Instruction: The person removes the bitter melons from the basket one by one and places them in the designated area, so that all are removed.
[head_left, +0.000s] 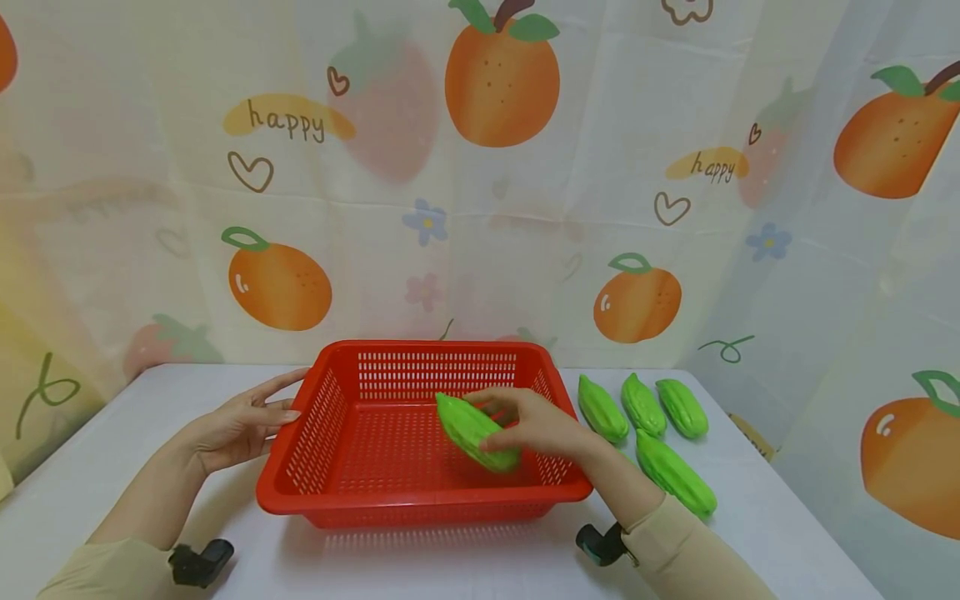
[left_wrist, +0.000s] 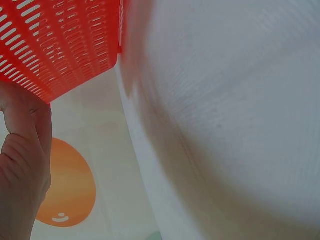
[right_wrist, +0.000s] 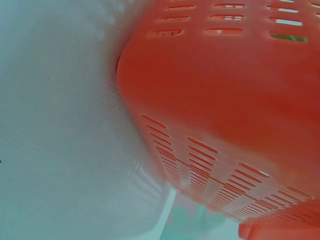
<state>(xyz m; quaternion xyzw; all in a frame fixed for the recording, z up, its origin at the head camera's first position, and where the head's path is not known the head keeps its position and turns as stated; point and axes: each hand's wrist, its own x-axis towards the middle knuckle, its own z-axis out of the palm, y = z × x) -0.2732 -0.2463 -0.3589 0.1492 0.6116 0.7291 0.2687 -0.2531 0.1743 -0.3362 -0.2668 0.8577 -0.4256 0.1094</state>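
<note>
In the head view a red plastic basket [head_left: 427, 502] stands on the table. My left hand [head_left: 232, 429] holds its left rim from outside; the left wrist view shows part of this hand [left_wrist: 22, 160] against the slotted wall [left_wrist: 75, 45]. My right hand [head_left: 536, 421] reaches over the right side and grips a green ridged gourd [head_left: 468, 429] inside the basket, its narrow end pointing up and left. In the right wrist view the basket's outer wall [right_wrist: 210, 90] hides this hand and the gourd, apart from a bit of green through a slot.
Several similar green gourds lie on the white-covered table right of the basket, the nearest being one long gourd [head_left: 675, 475] close to my right forearm. Behind the table hangs a fruit-patterned curtain [head_left: 510, 217]. A black wrist camera [head_left: 201, 563] sits by my left cuff.
</note>
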